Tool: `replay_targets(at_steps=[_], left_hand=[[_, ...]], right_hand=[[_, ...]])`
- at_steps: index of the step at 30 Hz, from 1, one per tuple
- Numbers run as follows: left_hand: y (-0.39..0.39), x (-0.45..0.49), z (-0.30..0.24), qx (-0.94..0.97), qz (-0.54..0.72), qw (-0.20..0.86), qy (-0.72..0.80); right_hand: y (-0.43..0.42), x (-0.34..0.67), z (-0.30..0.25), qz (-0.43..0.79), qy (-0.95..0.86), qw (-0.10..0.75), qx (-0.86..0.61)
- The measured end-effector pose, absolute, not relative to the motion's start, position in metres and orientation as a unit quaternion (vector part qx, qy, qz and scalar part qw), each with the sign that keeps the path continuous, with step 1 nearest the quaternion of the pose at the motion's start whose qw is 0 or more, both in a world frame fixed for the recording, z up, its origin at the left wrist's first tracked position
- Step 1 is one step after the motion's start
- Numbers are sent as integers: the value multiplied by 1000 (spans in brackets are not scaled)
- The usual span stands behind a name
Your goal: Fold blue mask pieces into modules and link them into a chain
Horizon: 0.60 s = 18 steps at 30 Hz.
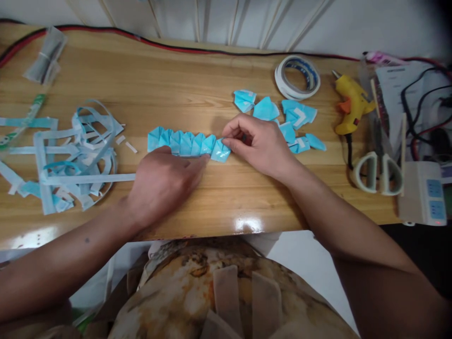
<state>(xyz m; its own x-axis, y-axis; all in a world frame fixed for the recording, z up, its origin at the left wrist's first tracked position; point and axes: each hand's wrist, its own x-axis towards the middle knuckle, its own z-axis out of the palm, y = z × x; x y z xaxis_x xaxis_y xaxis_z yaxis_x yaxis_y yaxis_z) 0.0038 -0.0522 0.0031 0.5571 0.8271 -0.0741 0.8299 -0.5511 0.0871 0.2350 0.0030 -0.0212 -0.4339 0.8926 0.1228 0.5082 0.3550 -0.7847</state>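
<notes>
A row of folded light-blue paper pieces (183, 142) lies linked in a chain on the wooden table (226, 197). My left hand (160, 183) rests flat on the chain's near edge, fingers stretched toward its right end. My right hand (259, 143) pinches the last folded piece (221, 150) at the chain's right end. Several loose folded blue pieces (282, 117) lie just behind and to the right of my right hand.
A heap of blue and white paper strips (67, 155) sits at the left. A tape roll (297, 76), a yellow glue gun (349, 104), scissors (377, 172) and a power strip (423, 194) stand at the right. Red and black cables (158, 44) run along the back edge.
</notes>
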Motion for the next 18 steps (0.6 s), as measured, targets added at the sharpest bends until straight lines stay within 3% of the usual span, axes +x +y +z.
replay_targets(at_steps=[13,18], left_hand=[[-52,2,-2,870,29,82,485],[-52,1,-3,885,16,46,464]], right_hand=[[3,232,-23,334,-780,273,-453],[2,232,-21,319,-796,265,-441]])
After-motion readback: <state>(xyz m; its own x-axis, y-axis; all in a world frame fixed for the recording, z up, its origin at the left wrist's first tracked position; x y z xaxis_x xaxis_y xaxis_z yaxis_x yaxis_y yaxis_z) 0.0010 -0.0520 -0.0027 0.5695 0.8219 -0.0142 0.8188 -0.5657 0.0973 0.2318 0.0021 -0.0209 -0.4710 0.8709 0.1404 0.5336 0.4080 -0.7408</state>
